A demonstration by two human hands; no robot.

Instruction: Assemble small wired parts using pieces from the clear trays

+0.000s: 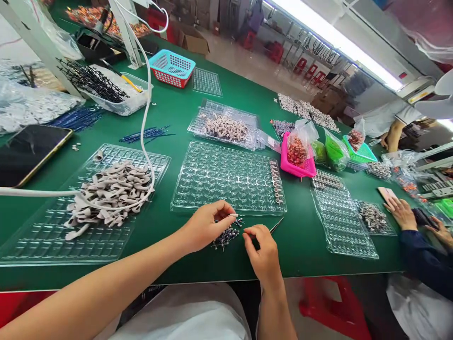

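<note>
And here's the left hand (205, 227), thumb and forefinger pinched together on a small, whitish, slim piece (232, 215), just above the green tabletop (166, 257)! Across from it, the right hand (264, 250) curls, thumb and forefinger bent with a gap inside the bend; whether its fingertips grip anything tiny, I can't tell. Between the hands sits a little pile of dark blue-black, pale-tipped small parts (226, 237), and a slim, pointed, metallic tool (276, 225) juts out beside the right hand. Straight ahead, a clear, moulded plastic tray (219, 179) carries a column of small pinkish-beige pieces (275, 182) along its right end. Over on the left, a big heap of pale grey, curved pieces (113, 193) covers part of another clear plastic tray (53, 245), a white cable (146, 108) looping across it. Right of centre, a bright pink plastic basket (310, 169) holds a bagged reddish-orange load (296, 150).
</note>
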